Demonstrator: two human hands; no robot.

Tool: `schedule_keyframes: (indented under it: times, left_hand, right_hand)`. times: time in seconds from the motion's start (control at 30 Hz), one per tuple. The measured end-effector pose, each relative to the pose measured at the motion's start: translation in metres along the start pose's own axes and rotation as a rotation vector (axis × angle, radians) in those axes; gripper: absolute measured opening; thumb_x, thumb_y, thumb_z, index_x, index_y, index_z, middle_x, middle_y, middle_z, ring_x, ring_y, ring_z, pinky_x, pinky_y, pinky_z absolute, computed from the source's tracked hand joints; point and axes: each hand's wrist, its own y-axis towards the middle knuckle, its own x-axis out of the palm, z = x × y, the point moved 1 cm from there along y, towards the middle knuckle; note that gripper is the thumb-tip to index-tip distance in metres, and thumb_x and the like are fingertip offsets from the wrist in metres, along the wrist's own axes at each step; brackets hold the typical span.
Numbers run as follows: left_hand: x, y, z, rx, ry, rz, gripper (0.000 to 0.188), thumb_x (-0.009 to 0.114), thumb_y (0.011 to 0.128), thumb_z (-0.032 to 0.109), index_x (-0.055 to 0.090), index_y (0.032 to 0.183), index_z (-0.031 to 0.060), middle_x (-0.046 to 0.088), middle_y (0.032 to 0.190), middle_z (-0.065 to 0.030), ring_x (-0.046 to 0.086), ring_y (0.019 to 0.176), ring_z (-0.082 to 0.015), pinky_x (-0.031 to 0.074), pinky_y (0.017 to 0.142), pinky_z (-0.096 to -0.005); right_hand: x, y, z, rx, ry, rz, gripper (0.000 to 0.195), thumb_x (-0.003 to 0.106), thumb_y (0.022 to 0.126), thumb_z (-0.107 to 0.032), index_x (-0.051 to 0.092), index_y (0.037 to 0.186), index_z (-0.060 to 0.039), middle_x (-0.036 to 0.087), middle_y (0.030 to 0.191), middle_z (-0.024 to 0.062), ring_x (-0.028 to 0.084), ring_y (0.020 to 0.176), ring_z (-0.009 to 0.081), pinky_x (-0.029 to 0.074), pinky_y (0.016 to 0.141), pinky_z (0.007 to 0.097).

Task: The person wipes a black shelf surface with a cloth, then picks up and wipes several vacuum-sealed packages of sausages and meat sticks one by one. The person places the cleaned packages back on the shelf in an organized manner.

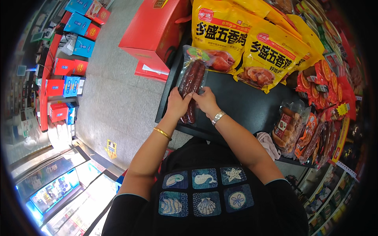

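A clear vacuum pack of dark red sausages [192, 77] lies lengthwise at the left end of a black display surface [233, 100]. My left hand [178, 101] grips the pack's left side, its thumb on top. From the right, my right hand [206, 101] pinches the same pack, and the two thumbs nearly meet over the sausages. The pack's far end, with a green and red label, rests against yellow bags of packaged chicken [220, 35]. Another yellow chicken bag [267, 56] leans just to the right of it.
A large red carton [153, 29] stands beyond the left edge. Packaged sausages and buns [288, 126] crowd the right, near a crumpled cloth [268, 144] and red snack packs [320, 85]. Across the grey floor [118, 97], red and blue boxes [82, 47] line a shelf; a lit display case [56, 188] stands lower left.
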Motion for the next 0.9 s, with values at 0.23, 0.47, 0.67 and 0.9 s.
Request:
schedule_keyframes:
  times: [0.23, 0.47, 0.67, 0.9]
  left_hand:
    - [0.014, 0.011, 0.003, -0.06, 0.146, 0.141, 0.077, 0.063, 0.088, 0.048, 0.044, 0.134, -0.0098, 0.056, 0.123, -0.0354, 0.054, 0.119, -0.0465, 0.042, 0.103, -0.0478]
    - [0.01, 0.017, -0.012, -0.088, 0.051, 0.061, 0.058, 0.065, 0.09, 0.034, 0.053, 0.127, -0.0098, 0.063, 0.116, -0.029, 0.063, 0.104, -0.0374, 0.049, 0.091, -0.0412]
    - [-0.006, -0.002, 0.011, 0.092, 0.18, 0.161, 0.044, 0.069, 0.086, 0.016, 0.056, 0.121, -0.007, 0.063, 0.111, -0.0275, 0.062, 0.106, -0.0404, 0.049, 0.092, -0.0445]
    - [-0.026, 0.01, 0.013, 0.26, 0.237, 0.213, 0.041, 0.07, 0.081, 0.006, 0.059, 0.12, -0.0031, 0.067, 0.11, -0.0237, 0.066, 0.101, -0.0394, 0.052, 0.09, -0.0441]
  right_hand:
    - [-0.005, -0.002, 0.003, 0.007, 0.024, -0.009, 0.068, 0.076, 0.083, -0.028, 0.048, 0.127, 0.0146, 0.068, 0.104, 0.0258, 0.069, 0.095, 0.0277, 0.054, 0.081, 0.0343]
    - [-0.01, -0.017, -0.008, 0.113, 0.439, -0.163, 0.049, 0.066, 0.093, -0.015, 0.045, 0.132, 0.0079, 0.064, 0.11, 0.0167, 0.064, 0.098, 0.0199, 0.051, 0.087, 0.0326]
    - [0.001, -0.019, -0.014, 0.13, 0.649, -0.291, 0.04, 0.058, 0.098, -0.013, 0.044, 0.132, 0.0039, 0.063, 0.112, 0.0139, 0.062, 0.102, 0.0193, 0.05, 0.09, 0.0334]
    - [0.009, -0.006, -0.023, 0.059, -0.058, -0.262, 0.04, 0.06, 0.097, -0.031, 0.055, 0.119, 0.0024, 0.064, 0.115, 0.0205, 0.064, 0.106, 0.0303, 0.051, 0.092, 0.0393]
